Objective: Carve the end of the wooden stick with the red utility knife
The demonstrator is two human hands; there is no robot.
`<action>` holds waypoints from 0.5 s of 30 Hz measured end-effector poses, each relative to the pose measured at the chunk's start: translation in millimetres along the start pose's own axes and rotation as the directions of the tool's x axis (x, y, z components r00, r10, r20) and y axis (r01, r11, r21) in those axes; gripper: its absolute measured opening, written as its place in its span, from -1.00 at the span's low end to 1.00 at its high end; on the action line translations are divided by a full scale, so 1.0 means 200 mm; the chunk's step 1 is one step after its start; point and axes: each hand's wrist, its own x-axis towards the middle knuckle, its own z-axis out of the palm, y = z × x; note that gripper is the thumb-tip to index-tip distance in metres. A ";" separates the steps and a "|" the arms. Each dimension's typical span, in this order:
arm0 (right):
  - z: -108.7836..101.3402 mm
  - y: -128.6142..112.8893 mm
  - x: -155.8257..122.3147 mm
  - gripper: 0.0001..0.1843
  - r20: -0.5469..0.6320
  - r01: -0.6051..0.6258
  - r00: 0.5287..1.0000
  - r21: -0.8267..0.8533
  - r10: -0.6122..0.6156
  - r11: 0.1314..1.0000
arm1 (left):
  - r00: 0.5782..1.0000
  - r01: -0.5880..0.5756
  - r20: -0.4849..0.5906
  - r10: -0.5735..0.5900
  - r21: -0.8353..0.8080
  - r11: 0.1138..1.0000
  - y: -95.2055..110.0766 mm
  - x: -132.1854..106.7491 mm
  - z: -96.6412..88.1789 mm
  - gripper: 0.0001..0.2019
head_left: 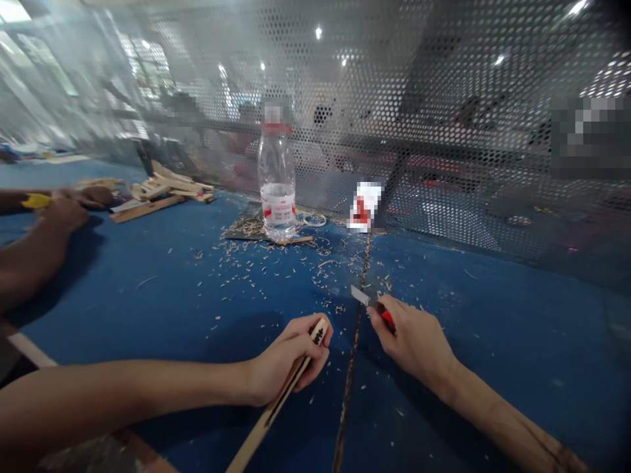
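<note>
My left hand (288,358) grips a long, thin wooden strip (266,420) with dark marks along it, and the strip slants from the lower middle up through my fingers. My right hand (411,341) holds a red-handled utility knife (369,302), its bare steel blade pointing left toward the strip's upper end. Blade and strip stand apart by a small gap. Both hands hover above a blue tabletop (468,315) strewn with wood shavings (256,276).
A clear plastic water bottle (276,184) stands on a dark mat (241,231) at the back. A co-worker's hands (66,210) near a yellow object (35,200) rest at the left, by a pile of wooden pieces (162,187). A perforated metal screen (468,98) rises behind the table.
</note>
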 end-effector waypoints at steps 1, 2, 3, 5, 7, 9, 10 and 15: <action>-0.02 -0.04 -0.01 -0.69 -0.025 0.021 0.999 0.038 -0.020 0.999 | 1.000 -0.002 0.003 0.002 0.002 1.000 0.00 0.00 0.00 -0.84; -0.05 -0.08 -0.02 -0.68 -0.043 0.042 0.998 0.081 -0.038 0.996 | 1.000 -0.001 0.006 0.001 0.004 1.000 0.00 0.00 0.00 -0.84; -0.07 -0.12 -0.03 -0.68 -0.051 0.065 0.997 0.129 -0.059 0.989 | 1.000 0.000 0.008 0.000 0.003 1.000 -0.01 0.00 0.00 -0.84; -0.11 -0.21 -0.05 -0.66 -0.051 0.115 0.993 0.234 -0.106 0.965 | 1.000 0.015 -0.007 -0.015 0.000 1.000 -0.01 0.00 0.00 -0.83; -0.14 -0.27 -0.08 -0.65 -0.041 0.148 0.989 0.323 -0.143 0.935 | 0.998 0.038 -0.052 -0.037 0.013 0.999 -0.01 0.00 0.01 -0.82; -0.14 -0.31 -0.09 -0.64 -0.028 0.166 0.985 0.375 -0.167 0.912 | 0.993 0.053 -0.105 -0.048 0.044 0.998 -0.02 0.00 0.01 -0.85; -0.14 -0.32 -0.10 -0.64 -0.027 0.174 0.984 0.387 -0.177 0.906 | 0.991 0.056 -0.125 -0.047 0.064 0.996 -0.03 0.00 0.01 -0.88; -0.12 -0.33 -0.11 -0.61 -0.076 0.224 0.975 0.358 -0.211 0.907 | 0.988 0.030 -0.153 -0.011 0.119 0.992 -0.08 0.01 0.01 -0.96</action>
